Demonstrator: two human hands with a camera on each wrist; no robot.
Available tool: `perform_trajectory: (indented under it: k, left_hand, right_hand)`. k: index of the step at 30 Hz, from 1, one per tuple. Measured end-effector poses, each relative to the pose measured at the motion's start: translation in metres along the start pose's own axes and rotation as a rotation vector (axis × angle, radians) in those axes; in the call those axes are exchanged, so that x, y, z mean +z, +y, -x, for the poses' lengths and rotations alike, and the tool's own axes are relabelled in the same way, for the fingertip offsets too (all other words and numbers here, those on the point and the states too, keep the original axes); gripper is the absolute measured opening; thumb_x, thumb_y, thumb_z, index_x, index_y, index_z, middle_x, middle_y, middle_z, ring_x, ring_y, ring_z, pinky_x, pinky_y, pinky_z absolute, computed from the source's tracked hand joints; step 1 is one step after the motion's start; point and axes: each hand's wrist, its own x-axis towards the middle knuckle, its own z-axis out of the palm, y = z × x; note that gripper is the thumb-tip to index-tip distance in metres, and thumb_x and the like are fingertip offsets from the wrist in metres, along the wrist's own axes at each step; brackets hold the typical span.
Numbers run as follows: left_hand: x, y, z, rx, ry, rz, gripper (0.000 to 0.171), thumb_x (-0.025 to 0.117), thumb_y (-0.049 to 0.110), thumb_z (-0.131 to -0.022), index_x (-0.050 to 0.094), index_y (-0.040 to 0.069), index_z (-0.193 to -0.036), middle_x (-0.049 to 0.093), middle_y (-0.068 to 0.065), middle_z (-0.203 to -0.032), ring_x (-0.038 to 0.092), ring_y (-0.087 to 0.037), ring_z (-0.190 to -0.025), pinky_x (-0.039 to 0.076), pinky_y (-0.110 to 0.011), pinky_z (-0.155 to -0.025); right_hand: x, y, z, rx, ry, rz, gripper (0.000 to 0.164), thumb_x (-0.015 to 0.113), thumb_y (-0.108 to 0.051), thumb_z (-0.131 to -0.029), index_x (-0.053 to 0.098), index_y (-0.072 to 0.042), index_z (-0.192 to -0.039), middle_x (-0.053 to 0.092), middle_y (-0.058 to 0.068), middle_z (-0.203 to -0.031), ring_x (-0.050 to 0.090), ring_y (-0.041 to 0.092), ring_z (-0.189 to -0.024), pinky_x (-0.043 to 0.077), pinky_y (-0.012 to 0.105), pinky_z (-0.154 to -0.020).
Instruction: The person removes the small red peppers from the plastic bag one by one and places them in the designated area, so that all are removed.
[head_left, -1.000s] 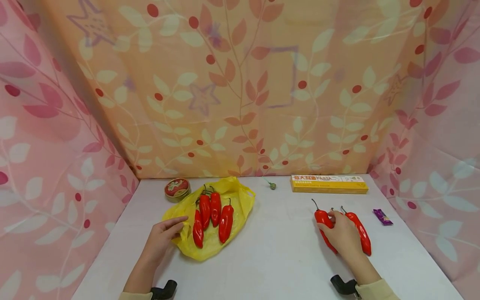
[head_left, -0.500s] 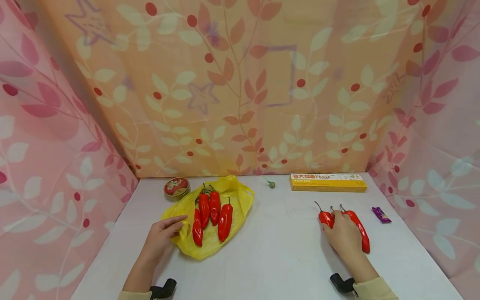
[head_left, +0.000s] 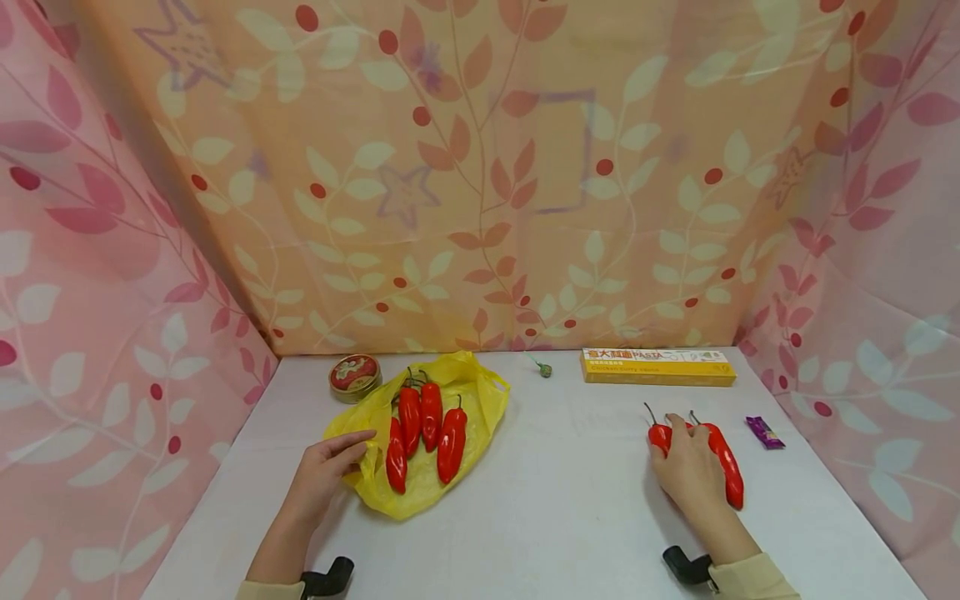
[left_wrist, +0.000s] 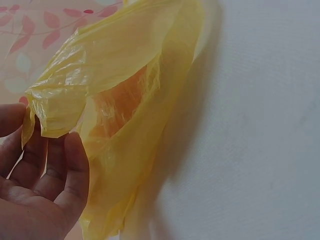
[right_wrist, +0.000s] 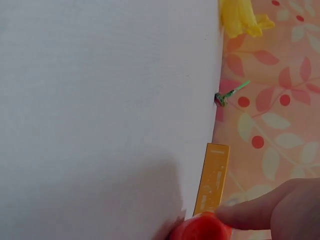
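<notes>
My left hand (head_left: 315, 479) pinches the near left edge of a crumpled yellow plastic bag (head_left: 483, 417). In the left wrist view its fingertips grip a raised fold of the bag (left_wrist: 135, 165). Several glossy red chili peppers (head_left: 452, 446) lie on the spread bag, stems pointing away. At the right, my right hand (head_left: 690, 475) bends over more red chili peppers on the table. Its thumb is against the left chili pepper (head_left: 659, 437), mostly hidden by the hand; another chili pepper (head_left: 727, 471) shows along its right side. The right wrist view has the thumb (right_wrist: 265, 207) at a red pepper (right_wrist: 200, 230).
A round red-and-gold tin (head_left: 354, 377) stands behind the bag. Along the back edge are a small green lollipop-like item (head_left: 545, 370) and a yellow pasta box (head_left: 658, 369). A purple-wrapped candy (head_left: 765, 432) lies at the right. Patterned curtains (head_left: 480, 167) enclose the white table.
My right hand has shifted slightly right, and the left chili pepper has come with it, closer to the others. The left hand and the bag have stayed put.
</notes>
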Motion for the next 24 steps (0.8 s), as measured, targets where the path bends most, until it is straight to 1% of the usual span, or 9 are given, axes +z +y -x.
perform_trajectory:
  k: [4,7,9,10,13,16,18,24]
  left_hand:
    - [-0.001,0.001,0.001,0.005,0.005,0.002,0.036,0.058,0.024,-0.103,0.065,0.008,-0.134,0.058,-0.01,-0.141,0.056,-0.021,-0.111,0.054,-0.025,-0.09]
    - [-0.002,0.002,0.002,0.01,0.014,0.0,0.036,0.058,0.024,-0.103,0.066,0.007,-0.134,0.058,-0.01,-0.14,0.056,-0.021,-0.112,0.054,-0.024,-0.089]
    - [-0.002,0.003,0.003,0.01,0.019,0.001,0.036,0.059,0.024,-0.103,0.066,0.007,-0.133,0.058,-0.01,-0.14,0.056,-0.021,-0.112,0.054,-0.024,-0.089]
    - [-0.002,0.003,0.003,0.008,0.02,0.001,0.036,0.059,0.024,-0.103,0.066,0.007,-0.133,0.058,-0.01,-0.14,0.056,-0.021,-0.112,0.054,-0.024,-0.089]
    - [-0.002,0.003,0.004,0.003,0.018,0.003,0.036,0.059,0.025,-0.103,0.066,0.007,-0.133,0.059,-0.01,-0.14,0.056,-0.021,-0.111,0.054,-0.025,-0.09]
    - [-0.002,0.003,0.005,0.001,0.018,-0.002,0.036,0.059,0.025,-0.103,0.066,0.007,-0.133,0.059,-0.01,-0.139,0.056,-0.021,-0.112,0.054,-0.027,-0.091]
    - [-0.002,0.004,0.005,0.005,0.017,-0.002,0.036,0.059,0.025,-0.103,0.066,0.007,-0.133,0.059,-0.01,-0.139,0.056,-0.021,-0.112,0.054,-0.026,-0.091]
    - [-0.001,0.005,0.005,0.004,0.015,0.0,0.036,0.059,0.024,-0.102,0.066,0.007,-0.133,0.059,-0.011,-0.139,0.056,-0.023,-0.112,0.054,-0.025,-0.09]
  right_hand:
    - [-0.005,-0.005,-0.001,-0.014,-0.021,-0.018,0.072,0.072,-0.028,-0.091,0.04,0.003,-0.147,0.047,0.039,-0.132,0.055,0.055,-0.109,0.05,0.071,-0.084]
    - [-0.008,-0.01,-0.001,-0.041,-0.009,-0.034,0.072,0.072,-0.031,-0.091,0.041,0.003,-0.146,0.049,0.037,-0.136,0.053,0.055,-0.116,0.05,0.07,-0.085]
    - [-0.008,-0.013,-0.002,-0.062,0.0,-0.046,0.069,0.072,-0.029,-0.091,0.042,0.002,-0.146,0.053,0.035,-0.133,0.056,0.053,-0.113,0.052,0.067,-0.083]
    - [-0.008,-0.014,-0.002,-0.067,-0.006,-0.053,0.069,0.072,-0.029,-0.091,0.042,0.001,-0.145,0.055,0.034,-0.13,0.059,0.05,-0.108,0.054,0.065,-0.081]
    - [-0.005,-0.017,-0.005,-0.095,-0.031,-0.093,0.066,0.074,-0.027,-0.091,0.045,0.0,-0.144,0.061,0.028,-0.116,0.062,0.038,-0.09,0.06,0.052,-0.072]
    - [0.0,-0.022,-0.007,-0.12,-0.064,-0.164,0.065,0.074,-0.028,-0.091,0.048,-0.002,-0.144,0.065,0.021,-0.109,0.06,0.026,-0.082,0.059,0.04,-0.067]
    - [0.002,-0.028,-0.007,-0.137,-0.07,-0.215,0.064,0.075,-0.03,-0.091,0.049,-0.004,-0.143,0.067,0.018,-0.11,0.061,0.024,-0.084,0.058,0.036,-0.067]
    - [0.005,-0.045,-0.005,-0.144,-0.084,-0.324,0.06,0.075,-0.032,-0.091,0.052,-0.008,-0.141,0.068,0.016,-0.115,0.066,0.027,-0.094,0.061,0.037,-0.074]
